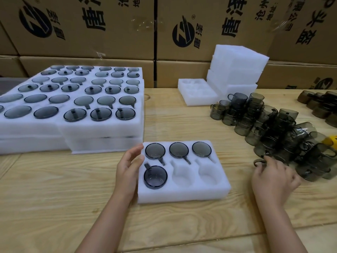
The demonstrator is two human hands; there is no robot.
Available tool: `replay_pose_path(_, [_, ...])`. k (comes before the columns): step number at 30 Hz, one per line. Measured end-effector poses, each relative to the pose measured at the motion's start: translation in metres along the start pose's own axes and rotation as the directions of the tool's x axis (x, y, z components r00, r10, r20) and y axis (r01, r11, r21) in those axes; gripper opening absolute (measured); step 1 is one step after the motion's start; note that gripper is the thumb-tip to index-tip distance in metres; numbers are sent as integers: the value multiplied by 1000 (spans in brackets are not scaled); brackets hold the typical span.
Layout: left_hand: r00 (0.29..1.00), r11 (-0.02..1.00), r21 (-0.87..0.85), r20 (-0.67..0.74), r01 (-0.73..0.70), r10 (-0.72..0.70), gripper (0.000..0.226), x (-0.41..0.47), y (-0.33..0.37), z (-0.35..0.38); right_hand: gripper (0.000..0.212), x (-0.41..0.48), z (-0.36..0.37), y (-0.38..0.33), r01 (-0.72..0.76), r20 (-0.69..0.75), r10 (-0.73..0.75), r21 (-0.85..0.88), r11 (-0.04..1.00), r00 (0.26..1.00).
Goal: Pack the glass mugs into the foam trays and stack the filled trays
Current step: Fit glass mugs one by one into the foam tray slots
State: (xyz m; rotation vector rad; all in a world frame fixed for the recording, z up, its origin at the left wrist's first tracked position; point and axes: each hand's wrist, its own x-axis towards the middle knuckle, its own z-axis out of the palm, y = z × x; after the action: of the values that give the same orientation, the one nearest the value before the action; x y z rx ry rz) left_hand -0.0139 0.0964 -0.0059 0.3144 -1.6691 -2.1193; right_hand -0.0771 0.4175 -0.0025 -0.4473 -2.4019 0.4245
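Right hand (pixel 273 177) grips a mug (pixel 257 162); better seat it handle-to-slot, gently, while relaxed left hand (pixel 129 167) steadies the tray (pixel 182 196).

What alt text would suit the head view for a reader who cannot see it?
A six-pocket foam tray holds four smoky glass mugs, two near pockets empty. The left hand touches its left edge; the right hand reaches into a pile of loose mugs. Filled trays sit stacked at left.

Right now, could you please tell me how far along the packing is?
Done: filled trays stacked at left. In hand: the front tray holds four mugs, two pockets empty; left hand rests on it, right hand grips a loose mug. Left: the mug pile.
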Motion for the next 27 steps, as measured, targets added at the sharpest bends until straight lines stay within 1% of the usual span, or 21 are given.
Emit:
replay_pose_path(2, [1000,1000,11,-2,2,-2,30,-1,3,1,31,-12,-1,-11,64,4,-64,16,998,998])
replay_pose_path(5, [1000,1000,11,-10,11,-11,40,-4,7,4,37,-28,-4,-28,145,36,-148,68,987,988])
replay_pose_path(7, [1000,1000,10,-13,7,-7,40,-4,8,4,41,-34,-5,-36,197,42,-204,122,973,978])
replay_pose_path(9, [1000,1000,6,-9,7,-7,39,-4,8,3,45,-32,-6,-36,224,30,-230,130,966,973])
replay_pose_path(10, [1000,1000,8,-5,2,-2,38,-4,7,2,48,-28,-6,-34,217,55,-226,131,967,973])
replay_pose_path(11, [1000,1000,18,0,-11,11,36,-4,8,2,51,-23,-6,-30,199,118,-216,143,969,969])
replay_pose_path(13, [999,996,70,10,-54,54,32,-5,11,4,58,-14,-3,-21,195,283,-244,190,962,928])
replay_pose_path(14, [997,991,107,16,-79,78,30,-5,13,4,59,-12,-2,-16,222,319,-282,213,952,905])
replay_pose_path(15, [995,984,148,21,-104,102,28,-4,15,5,59,-10,-2,-14,246,321,-312,230,941,894])
replay_pose_path(17, [990,958,249,31,-143,140,22,-3,19,8,58,-9,-3,-13,230,296,-305,264,937,905])
replay_pose_path(19, [983,921,344,44,-184,180,28,-4,25,11,56,-12,-6,-16,166,277,-251,299,940,928])
replay_pose_path(20, [977,899,382,61,-213,205,31,-5,30,13,55,-13,-8,-19,142,241,-221,304,942,945])
replay_pose_path(22, [965,854,450,115,-261,235,30,-9,38,19,53,-13,-18,-26,126,106,-165,307,943,981])
replay_pose_path(24, [944,799,506,225,-324,240,29,-14,46,29,52,-16,-32,-42,147,-29,-146,338,930,989])
replay_pose_path(25, [913,746,536,317,-395,257,32,-19,49,35,52,-20,-40,-53,171,-61,-160,365,915,985])
replay_pose_path(27, [814,610,563,517,-558,267,46,-27,50,49,52,-33,-51,-79,213,-38,-220,452,866,975])
